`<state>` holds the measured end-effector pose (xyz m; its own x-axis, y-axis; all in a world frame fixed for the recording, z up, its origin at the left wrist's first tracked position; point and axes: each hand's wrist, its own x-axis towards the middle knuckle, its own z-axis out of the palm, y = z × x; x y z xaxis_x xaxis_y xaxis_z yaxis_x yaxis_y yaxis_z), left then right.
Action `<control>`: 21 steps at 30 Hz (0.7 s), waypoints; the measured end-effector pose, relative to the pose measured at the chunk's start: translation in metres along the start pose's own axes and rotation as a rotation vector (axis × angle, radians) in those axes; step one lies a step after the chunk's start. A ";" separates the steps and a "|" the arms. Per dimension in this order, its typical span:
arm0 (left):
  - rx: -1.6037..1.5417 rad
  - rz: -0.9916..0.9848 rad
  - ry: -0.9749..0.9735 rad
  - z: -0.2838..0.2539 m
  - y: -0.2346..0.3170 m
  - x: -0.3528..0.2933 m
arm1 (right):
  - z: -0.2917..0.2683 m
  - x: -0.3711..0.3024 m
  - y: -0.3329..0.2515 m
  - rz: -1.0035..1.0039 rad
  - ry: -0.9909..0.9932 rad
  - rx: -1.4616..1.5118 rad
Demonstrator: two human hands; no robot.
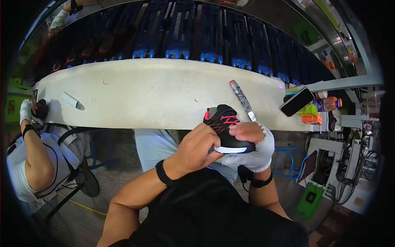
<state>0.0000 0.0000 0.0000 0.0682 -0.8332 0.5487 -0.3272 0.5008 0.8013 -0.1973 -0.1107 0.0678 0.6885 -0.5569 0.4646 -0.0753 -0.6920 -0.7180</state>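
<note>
Black shoe (223, 131) with red laces and pale sole edge, up in both hands at the near edge of the white table (148, 92), before the wearer's body; left hand (196, 149) bare, black band at the wrist, fingers closed about the shoe's near side, thumb low by the sole; right hand (256, 147) in a white glove with some bare skin showing at the digits, clasping the shoe from the other side and below; a knife-like tool (242, 98) with a wrapped handle lies on the table just beyond the shoe; white curled piece (73, 101) well off to the left; phone (297, 102), bottle (329, 103) and small cartons (308, 111) grouped at the right end; blue racks (177, 35) along the far side; at far left, a co-worker's gloved hand (25, 110) beside a dark item (40, 109), whether gripping it cannot tell.
</note>
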 end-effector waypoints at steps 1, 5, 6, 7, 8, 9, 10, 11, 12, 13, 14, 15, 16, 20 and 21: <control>0.000 0.050 -0.006 -0.003 -0.001 0.005 | -0.001 0.001 0.003 -0.059 -0.014 0.030; -0.026 0.059 -0.067 -0.025 -0.009 0.004 | 0.014 0.002 0.006 -0.164 -0.036 0.082; -0.021 0.061 -0.060 -0.029 -0.012 -0.002 | 0.012 0.002 0.007 -0.172 -0.041 0.084; 0.048 0.042 -0.106 -0.036 -0.020 -0.010 | 0.010 0.003 0.011 -0.170 0.001 0.144; 0.118 0.022 -0.151 -0.043 -0.026 -0.016 | 0.009 0.003 0.015 -0.170 0.044 0.206; 0.122 0.030 -0.151 -0.050 -0.024 -0.015 | 0.013 -0.003 0.019 -0.177 0.047 0.203; 0.365 0.042 -0.162 -0.059 -0.019 -0.010 | 0.022 -0.011 0.022 -0.067 0.238 0.369; 0.609 0.053 -0.170 -0.068 -0.015 -0.005 | 0.031 -0.016 0.023 0.044 0.427 0.537; 0.638 0.097 -0.220 -0.078 -0.013 -0.005 | 0.038 -0.015 0.021 0.182 0.577 0.708; 0.646 0.107 -0.222 -0.087 -0.004 0.005 | 0.046 -0.012 0.022 0.171 0.582 0.712; 0.534 0.187 -0.220 -0.099 0.006 0.019 | 0.052 -0.009 0.027 0.333 0.603 0.754; 0.423 0.261 -0.218 -0.113 0.017 0.030 | 0.057 -0.004 0.029 0.498 0.616 0.798; 0.398 0.248 -0.257 -0.127 0.024 0.037 | 0.053 0.016 0.026 0.688 0.405 0.430; 0.378 -0.134 -0.399 -0.130 0.019 0.064 | 0.076 0.039 0.034 0.136 0.047 0.407; 0.385 -0.107 -0.384 -0.129 0.015 0.067 | 0.079 0.049 0.020 0.094 0.032 0.558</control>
<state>0.1211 -0.0185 0.0794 -0.2050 -0.9364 0.2847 -0.6632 0.3469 0.6632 -0.1087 -0.1153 0.0354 0.6745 -0.6240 0.3945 0.2636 -0.2956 -0.9182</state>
